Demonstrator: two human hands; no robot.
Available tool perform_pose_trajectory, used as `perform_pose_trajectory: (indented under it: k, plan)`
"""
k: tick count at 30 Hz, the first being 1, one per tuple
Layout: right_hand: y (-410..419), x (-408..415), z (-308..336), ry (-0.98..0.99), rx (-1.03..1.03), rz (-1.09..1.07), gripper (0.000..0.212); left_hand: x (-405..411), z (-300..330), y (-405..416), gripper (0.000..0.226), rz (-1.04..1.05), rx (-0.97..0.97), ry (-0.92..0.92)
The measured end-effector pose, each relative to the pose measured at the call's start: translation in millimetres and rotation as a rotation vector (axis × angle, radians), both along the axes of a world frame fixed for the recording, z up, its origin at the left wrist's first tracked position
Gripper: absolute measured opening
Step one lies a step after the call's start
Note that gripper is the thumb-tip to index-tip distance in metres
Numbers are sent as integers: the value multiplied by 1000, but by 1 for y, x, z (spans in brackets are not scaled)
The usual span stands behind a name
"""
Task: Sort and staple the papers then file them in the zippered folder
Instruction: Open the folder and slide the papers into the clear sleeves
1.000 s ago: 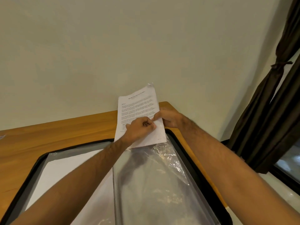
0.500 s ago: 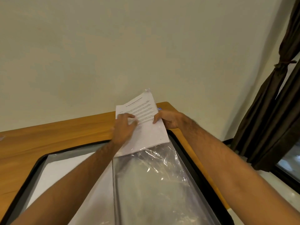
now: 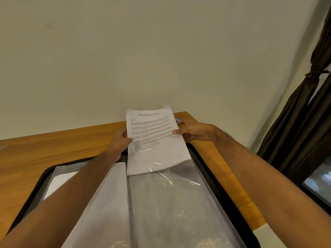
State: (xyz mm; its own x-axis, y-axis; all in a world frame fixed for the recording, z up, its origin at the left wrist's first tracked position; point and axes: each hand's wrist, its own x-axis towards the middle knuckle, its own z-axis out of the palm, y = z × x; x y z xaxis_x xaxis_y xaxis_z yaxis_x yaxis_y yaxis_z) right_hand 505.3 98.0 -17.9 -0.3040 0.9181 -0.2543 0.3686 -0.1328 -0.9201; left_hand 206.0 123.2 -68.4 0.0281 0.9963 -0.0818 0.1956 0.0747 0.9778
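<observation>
A wooden table (image 3: pixel 59 145) with a warm orange-brown top stands pushed against a pale wall, its far right corner just beyond where the right hand (image 3: pixel 194 130) pinches the printed papers (image 3: pixel 154 138). Lying open and flat on the table, below both grips and reaching toward the viewer, is a black-edged zippered folder (image 3: pixel 211 178), which covers most of the tabletop and leaves bare wood to the left of the left hand (image 3: pixel 119 143) and along the right edge. A small blue object (image 3: pixel 177 119), too hidden to identify, peeks out just above the right hand's fingers.
</observation>
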Motion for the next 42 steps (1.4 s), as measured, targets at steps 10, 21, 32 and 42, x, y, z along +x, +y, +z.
perform_pose_trajectory:
  k: [10,21,32,42]
  plan:
    - [-12,15,-5,-209,116,127,28,3,2,8,46,13,-68,-131]
    - [0,2,6,-125,10,-84,21,-8,0,7,58,-80,-6,-80]
    - [-8,-8,17,-44,129,-65,9,-13,17,9,36,-77,-12,-177]
    - [-11,-11,24,-126,68,-126,15,-1,9,19,55,-91,14,-202]
